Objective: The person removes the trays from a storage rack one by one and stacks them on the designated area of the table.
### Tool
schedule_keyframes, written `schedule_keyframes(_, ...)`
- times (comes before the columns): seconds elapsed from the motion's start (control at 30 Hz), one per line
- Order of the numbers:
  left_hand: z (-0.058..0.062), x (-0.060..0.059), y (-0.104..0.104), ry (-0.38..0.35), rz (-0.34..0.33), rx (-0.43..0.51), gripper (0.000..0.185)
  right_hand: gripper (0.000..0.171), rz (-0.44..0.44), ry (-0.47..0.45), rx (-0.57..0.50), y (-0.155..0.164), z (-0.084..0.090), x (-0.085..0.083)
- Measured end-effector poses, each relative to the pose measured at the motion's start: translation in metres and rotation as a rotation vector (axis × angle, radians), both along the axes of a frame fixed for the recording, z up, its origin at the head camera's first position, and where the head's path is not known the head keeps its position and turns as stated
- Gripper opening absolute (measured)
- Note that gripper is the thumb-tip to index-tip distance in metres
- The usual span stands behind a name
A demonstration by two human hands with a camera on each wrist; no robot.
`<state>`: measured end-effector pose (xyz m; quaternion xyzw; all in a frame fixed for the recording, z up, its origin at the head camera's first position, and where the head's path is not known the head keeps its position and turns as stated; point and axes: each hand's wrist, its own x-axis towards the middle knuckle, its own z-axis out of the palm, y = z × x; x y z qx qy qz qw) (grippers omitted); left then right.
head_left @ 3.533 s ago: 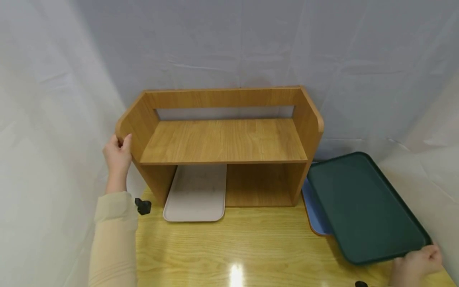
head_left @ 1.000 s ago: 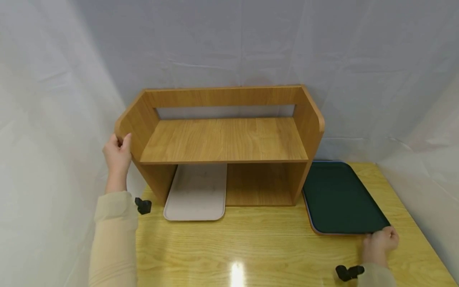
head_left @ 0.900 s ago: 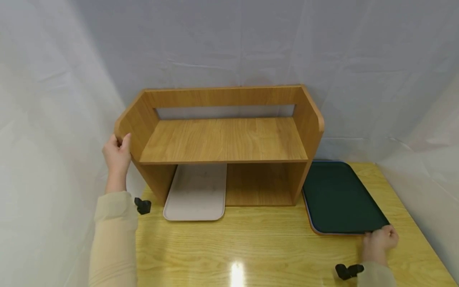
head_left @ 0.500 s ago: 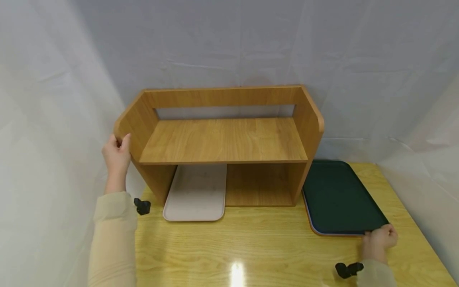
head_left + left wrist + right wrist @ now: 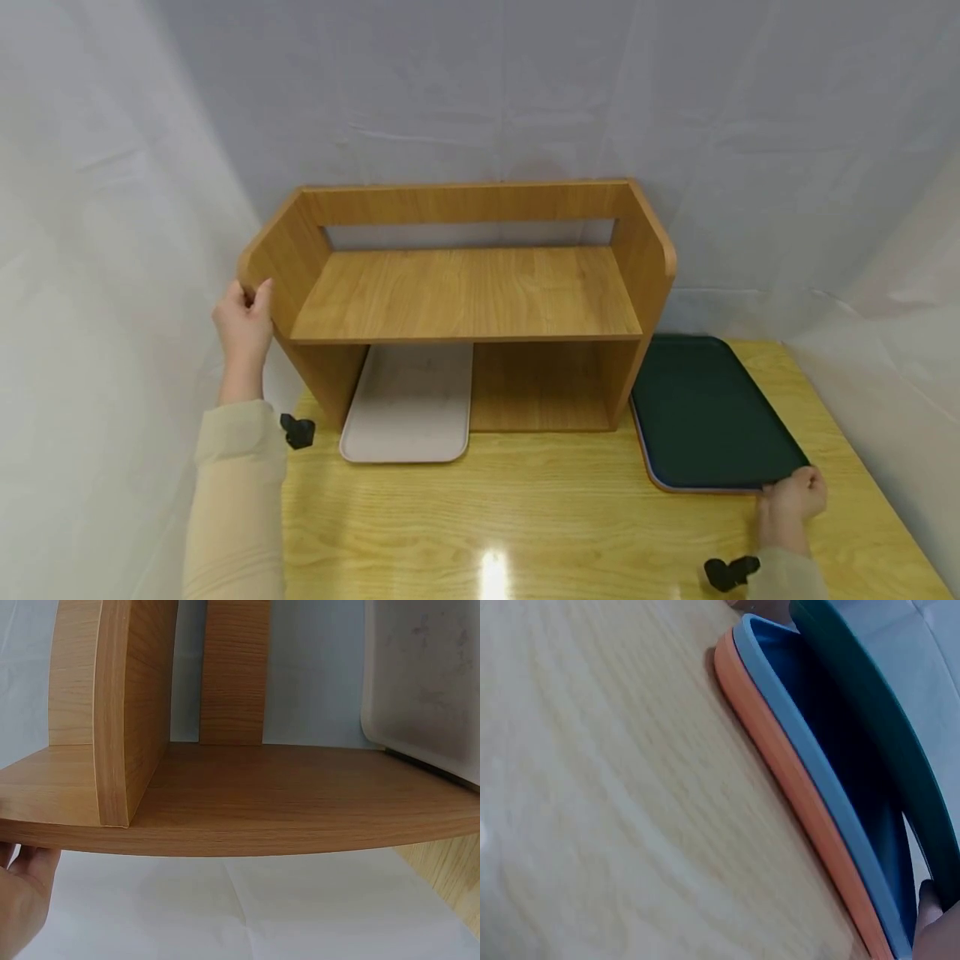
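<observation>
My left hand [image 5: 243, 325] grips the front edge of the left side panel of a wooden shelf unit [image 5: 465, 296]. In the left wrist view part of that hand [image 5: 26, 896] shows below the panel. At the right, my right hand [image 5: 795, 500] pinches the near right corner of a dark green tray [image 5: 716, 408]. Under it lie a blue tray [image 5: 804, 750] and, lowest, an orange tray [image 5: 776, 750]. The right wrist view shows the green tray tilted up from the blue one at the hand's side.
A pale beige tray [image 5: 408, 408] lies in the shelf's lower left, its front end jutting out over the wooden table [image 5: 555, 508]. The shelf's right side panel [image 5: 633, 367] stands close beside the tray stack. White sheeting [image 5: 487, 100] hangs behind and at both sides.
Since the oldest frame, my right hand has brought the green tray left and down over the blue tray. Over the last second it has barely moved. My left hand stays on the shelf.
</observation>
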<state>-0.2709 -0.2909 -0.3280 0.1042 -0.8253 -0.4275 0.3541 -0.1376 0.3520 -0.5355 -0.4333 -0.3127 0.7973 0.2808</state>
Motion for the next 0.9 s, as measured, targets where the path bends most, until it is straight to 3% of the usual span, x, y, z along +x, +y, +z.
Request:
schedule_keyframes(0.13, -0.002, -0.002, 0.000, 0.005, 0.000, -0.004, 0.033, 0.058, 0.189, -0.140, 0.128, 0.002, -0.001, 0.004)
schedule_keyframes(0.27, -0.003, -0.005, 0.001, 0.019, 0.005, 0.002, 0.031, 0.068, 0.305, -0.211, 0.233, 0.006, -0.002, 0.008)
schedule_keyframes(0.4, -0.003, -0.007, 0.001, 0.022, 0.009, -0.001, 0.031, 0.074, 0.345, -0.207, 0.264, 0.011, -0.005, 0.009)
schedule_keyframes(0.63, -0.004, -0.007, 0.003, 0.019, -0.001, -0.015, 0.032, 0.082, 0.326, -0.193, 0.246, 0.023, -0.018, 0.008)
schedule_keyframes(0.9, -0.005, -0.008, 0.003, 0.046, 0.001, -0.005, 0.030, 0.081, 0.414, -0.329, 0.376, 0.018, -0.016, 0.010)
